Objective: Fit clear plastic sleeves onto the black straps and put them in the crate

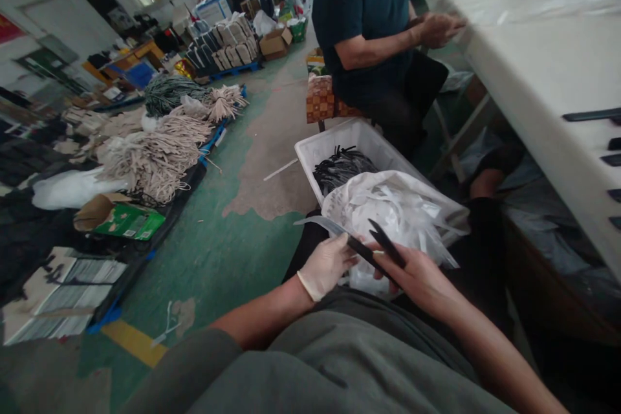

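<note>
My left hand, in a pale glove, is closed on a black strip with a clear, curved plastic piece sticking out of its far end. My right hand is bare and wrapped round the near end of the same strip. A second dark piece with a forked tip also sticks out of my right hand. Both hands are above my lap, in front of a white bag of clear plastic strips. The bag lies over the near part of a white bin that holds black strips.
Beyond the bin, a seated person works at a white-covered table on the right, with black pieces along its edge. Bundles of beige cords and an open green box lie on the left.
</note>
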The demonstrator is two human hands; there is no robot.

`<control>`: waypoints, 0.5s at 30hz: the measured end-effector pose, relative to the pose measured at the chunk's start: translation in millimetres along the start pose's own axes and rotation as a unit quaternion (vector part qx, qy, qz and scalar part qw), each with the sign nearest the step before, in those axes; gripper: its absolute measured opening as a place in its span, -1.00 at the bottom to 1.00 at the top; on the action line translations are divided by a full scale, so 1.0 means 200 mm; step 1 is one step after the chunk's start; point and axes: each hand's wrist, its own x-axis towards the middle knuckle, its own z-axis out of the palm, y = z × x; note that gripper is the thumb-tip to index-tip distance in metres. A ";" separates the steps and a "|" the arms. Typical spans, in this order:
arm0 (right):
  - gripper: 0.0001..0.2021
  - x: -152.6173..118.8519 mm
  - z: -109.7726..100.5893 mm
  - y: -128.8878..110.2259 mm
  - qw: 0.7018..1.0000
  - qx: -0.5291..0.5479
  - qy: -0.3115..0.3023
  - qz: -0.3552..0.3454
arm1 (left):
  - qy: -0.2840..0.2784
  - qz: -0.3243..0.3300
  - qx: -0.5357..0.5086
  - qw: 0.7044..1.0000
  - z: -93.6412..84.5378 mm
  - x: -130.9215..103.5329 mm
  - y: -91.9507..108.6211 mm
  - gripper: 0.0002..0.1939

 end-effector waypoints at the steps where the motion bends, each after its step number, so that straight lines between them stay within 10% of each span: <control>1: -0.54 -0.03 -0.02 0.00 0.999 0.039 -0.006 -0.010 | 0.015 0.002 -0.012 1.000 -0.01 0.01 0.04 -0.79; 6: -0.57 -0.14 -0.08 0.03 0.991 0.081 0.043 -0.094 | 0.039 -0.045 -0.067 0.996 -0.05 0.04 0.16 -0.79; 15: -0.80 -0.03 -0.04 0.13 0.956 0.025 0.045 -0.288 | 0.025 -0.027 0.042 0.998 0.01 0.13 0.03 -0.59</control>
